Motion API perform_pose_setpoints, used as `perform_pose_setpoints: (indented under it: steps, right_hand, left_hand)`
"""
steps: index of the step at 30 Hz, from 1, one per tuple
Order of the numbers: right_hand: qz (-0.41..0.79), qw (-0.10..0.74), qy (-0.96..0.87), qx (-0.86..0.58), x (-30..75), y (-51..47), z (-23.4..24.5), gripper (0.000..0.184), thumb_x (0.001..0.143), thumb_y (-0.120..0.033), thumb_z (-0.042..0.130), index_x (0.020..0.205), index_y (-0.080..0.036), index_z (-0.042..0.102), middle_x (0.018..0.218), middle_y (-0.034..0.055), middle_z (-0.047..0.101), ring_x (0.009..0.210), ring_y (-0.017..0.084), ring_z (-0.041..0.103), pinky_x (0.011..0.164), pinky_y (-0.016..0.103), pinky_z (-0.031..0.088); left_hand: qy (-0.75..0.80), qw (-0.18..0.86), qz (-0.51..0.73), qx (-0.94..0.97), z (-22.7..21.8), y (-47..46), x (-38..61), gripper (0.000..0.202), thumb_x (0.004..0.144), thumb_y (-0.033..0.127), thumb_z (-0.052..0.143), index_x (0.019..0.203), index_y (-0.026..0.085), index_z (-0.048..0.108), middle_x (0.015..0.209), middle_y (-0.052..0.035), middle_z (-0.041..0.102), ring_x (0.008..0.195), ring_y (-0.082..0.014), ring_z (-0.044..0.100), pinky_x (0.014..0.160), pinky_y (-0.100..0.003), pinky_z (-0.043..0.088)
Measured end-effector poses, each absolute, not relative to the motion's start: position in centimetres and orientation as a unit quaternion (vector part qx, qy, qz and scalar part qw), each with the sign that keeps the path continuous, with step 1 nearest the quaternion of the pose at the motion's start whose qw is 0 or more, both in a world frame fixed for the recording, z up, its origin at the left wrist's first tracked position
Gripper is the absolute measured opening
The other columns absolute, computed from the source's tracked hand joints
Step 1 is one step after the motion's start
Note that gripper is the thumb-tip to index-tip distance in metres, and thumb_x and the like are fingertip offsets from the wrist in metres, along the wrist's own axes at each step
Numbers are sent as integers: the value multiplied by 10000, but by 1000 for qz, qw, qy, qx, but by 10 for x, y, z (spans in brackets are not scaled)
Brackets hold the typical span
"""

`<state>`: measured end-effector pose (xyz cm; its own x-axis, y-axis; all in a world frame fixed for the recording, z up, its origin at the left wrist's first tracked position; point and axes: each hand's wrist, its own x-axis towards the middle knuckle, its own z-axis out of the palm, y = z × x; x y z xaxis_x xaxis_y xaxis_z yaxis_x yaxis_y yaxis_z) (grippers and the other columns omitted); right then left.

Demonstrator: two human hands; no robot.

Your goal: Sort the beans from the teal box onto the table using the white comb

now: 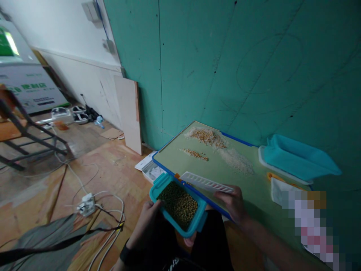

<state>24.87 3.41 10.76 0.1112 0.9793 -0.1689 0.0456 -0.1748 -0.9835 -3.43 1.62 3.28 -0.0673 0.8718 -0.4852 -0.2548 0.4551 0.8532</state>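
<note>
My left hand (pixel 148 218) grips the near-left rim of a teal plastic container (pixel 201 220), thumb over the edge. Inside lie dark green beans (pixel 170 195) on one side and yellow soybeans (pixel 186 209) on the other. A white slotted plastic strip (pixel 204 182) is pinched in my right hand (pixel 232 201), just above the table's near edge beside the container. On the pale green tabletop (pixel 175 154) is a mixed pile of soybeans and white grains (pixel 204 137). Nearer lies a thin row of soybeans (pixel 195 154); loose white grains (pixel 237 162) spread to the right.
A teal bin (pixel 300 156) stands at the table's right end, with an orange-trimmed white item (pixel 283 190) in front. The green wall (pixel 197 67) rises behind. Cables and a power strip (pixel 86 205) lie on the floor at left, near a chair (pixel 25 131).
</note>
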Motion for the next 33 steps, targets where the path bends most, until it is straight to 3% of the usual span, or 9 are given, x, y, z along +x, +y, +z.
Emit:
perform_pose_setpoints:
  steps: [4,13,21,33]
  right_hand:
    - [506,468,-446,-572,245,32,109,111,620,-290,713,599,-185,741,594,32,674,549,212,603,534,309,489]
    - [266,693,-351,-570,291,126,102,151,492,-229,694,633,-182,669,663,-10,663,689,196,613,657,311,507]
    - [267,679,-337,-595,302,135,93,182,451,-264,631,612,-190,595,651,-8,618,641,180,557,565,296,452]
    - [253,617,-406,-625,305,141,86,97,472,-266,561,551,-212,575,482,-30,492,572,184,535,496,274,378]
  left_hand:
    - [565,638,443,278,34,17,-33,416,575,418,821,408,222,494,381,31,448,376,-110,429,418,-252,394]
    - [566,614,469,287,30,4,-31,471,564,496,848,443,195,506,380,36,456,344,-81,414,376,-213,318]
    - [539,611,481,324,32,-27,-31,532,602,638,872,605,154,650,542,-23,652,499,-163,617,539,-279,546]
    - [515,601,521,321,46,-56,-11,487,620,592,881,559,170,646,491,-2,606,439,-147,567,508,-283,549]
